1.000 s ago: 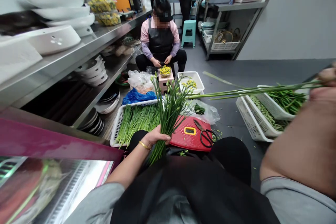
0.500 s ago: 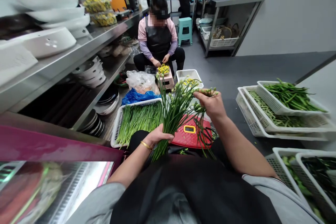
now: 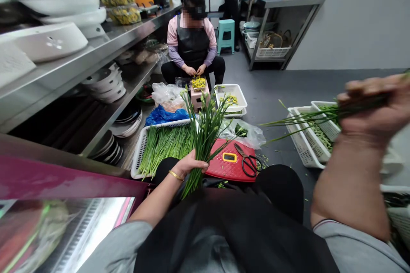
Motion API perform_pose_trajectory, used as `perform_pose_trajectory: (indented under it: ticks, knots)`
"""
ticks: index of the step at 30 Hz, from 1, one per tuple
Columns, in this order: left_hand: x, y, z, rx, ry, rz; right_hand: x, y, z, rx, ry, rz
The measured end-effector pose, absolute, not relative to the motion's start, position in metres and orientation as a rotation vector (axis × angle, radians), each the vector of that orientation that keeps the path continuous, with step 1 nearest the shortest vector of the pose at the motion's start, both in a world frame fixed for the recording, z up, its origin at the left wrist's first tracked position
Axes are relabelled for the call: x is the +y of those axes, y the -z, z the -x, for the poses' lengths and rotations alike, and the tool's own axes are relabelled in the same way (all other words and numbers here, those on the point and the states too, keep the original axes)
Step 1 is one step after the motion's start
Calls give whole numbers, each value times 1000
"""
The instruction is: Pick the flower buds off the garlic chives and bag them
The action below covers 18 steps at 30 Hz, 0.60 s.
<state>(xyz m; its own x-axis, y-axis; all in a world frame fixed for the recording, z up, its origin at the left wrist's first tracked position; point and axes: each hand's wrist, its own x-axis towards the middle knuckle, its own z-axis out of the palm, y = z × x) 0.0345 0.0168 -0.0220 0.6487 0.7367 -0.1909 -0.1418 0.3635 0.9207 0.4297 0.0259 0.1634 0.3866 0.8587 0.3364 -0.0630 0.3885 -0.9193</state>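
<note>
Bunch of flowering chives (image 3: 205, 132), roughly upright before the black apron (image 3: 230, 230), clasped low by the left hand (image 3: 193, 163), presumably so the budded tops can spread. The right hand (image 3: 368, 102), well apart, closes around a few long stems (image 3: 320, 113). Scissors (image 3: 244, 157) rest on a red slab (image 3: 221, 168), seemingly for easy reach, near a white basket (image 3: 137, 160) of green stalks (image 3: 166, 147).

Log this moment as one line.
left hand: grips budded stem bunch | right hand: grips thin stems, held out rightward | scissors: on red board

Smooth flower stems (image 3: 204, 141); red panel (image 3: 221, 171) — glossy plastic; shelf (image 3: 80, 64) — shiny metal.
</note>
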Motion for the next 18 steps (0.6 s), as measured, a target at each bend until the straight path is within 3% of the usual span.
perform_pose_trajectory:
  ticks: [8, 18]
  knots:
    - [13, 18, -41, 681, -545, -1158, 58, -114, -277, -958, -1405, 881]
    - [17, 16, -46, 625, -509, -1153, 61, -109, -273, -1015, -1201, 816]
